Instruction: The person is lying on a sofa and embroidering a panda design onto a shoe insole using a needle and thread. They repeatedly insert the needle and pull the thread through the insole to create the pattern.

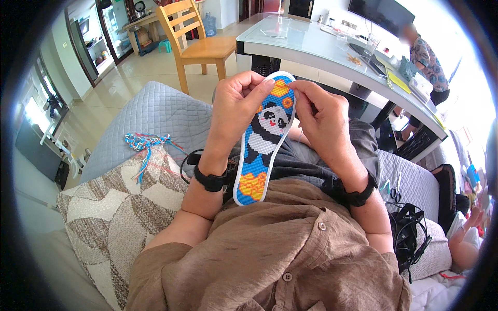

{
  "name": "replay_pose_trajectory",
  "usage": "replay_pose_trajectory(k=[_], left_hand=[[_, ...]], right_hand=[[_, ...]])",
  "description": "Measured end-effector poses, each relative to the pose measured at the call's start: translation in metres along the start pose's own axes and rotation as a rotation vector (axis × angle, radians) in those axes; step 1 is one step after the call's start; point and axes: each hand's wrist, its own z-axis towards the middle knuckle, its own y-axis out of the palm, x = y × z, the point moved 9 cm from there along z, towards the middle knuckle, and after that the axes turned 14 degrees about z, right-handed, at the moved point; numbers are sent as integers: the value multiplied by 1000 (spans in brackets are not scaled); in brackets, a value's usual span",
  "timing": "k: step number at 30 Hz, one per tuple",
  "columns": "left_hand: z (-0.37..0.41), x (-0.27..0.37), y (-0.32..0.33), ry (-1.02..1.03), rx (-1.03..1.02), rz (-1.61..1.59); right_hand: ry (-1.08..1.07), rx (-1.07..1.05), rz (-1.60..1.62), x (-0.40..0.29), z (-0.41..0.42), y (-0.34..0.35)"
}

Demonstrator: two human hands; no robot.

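A cross-stitched shoe insole [266, 144] with a panda, yellow-orange motifs, a blue ground and a white rim is held up over my lap. My left hand [242, 105] grips its upper left edge, thumb lying on the stitched face. At the upper right rim, the thumb and forefinger of my right hand [322, 112] pinch the edge. Whether a needle or thread sits between those fingertips is too small to tell. The insole's lower end hangs down in front of my brown shirt [272, 248].
Braided blue, white and red thread [148, 142] lies on a patterned cushion [113, 206] at left. Scissors [396, 190] and a black bag with cables [410, 229] rest at right. Ahead stand a glass-topped table [295, 42] and wooden chair [206, 46]. Another person [430, 62] is beyond the table.
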Motion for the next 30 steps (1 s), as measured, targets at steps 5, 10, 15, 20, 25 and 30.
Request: replay_pose_trajectory(k=[5,10,15,20,25,30], left_hand=[[0,3,-1,26,6,22],[-1,8,-2,29,20,40],[0,12,-3,43,14,62],[-2,19,-3,59,16,96],[-13,63,-3,405,183,492],[-29,86,15,634,275,664]], right_hand=[[9,0,-1,1,0,0],[-30,-5,-24,-2,2,1],[-27,-18,-29,-5,5,1],[-18,-21,-61,-11,9,0],[-39,-10,-129,-24,11,-3],[-72,25,-139,-37,12,-7]])
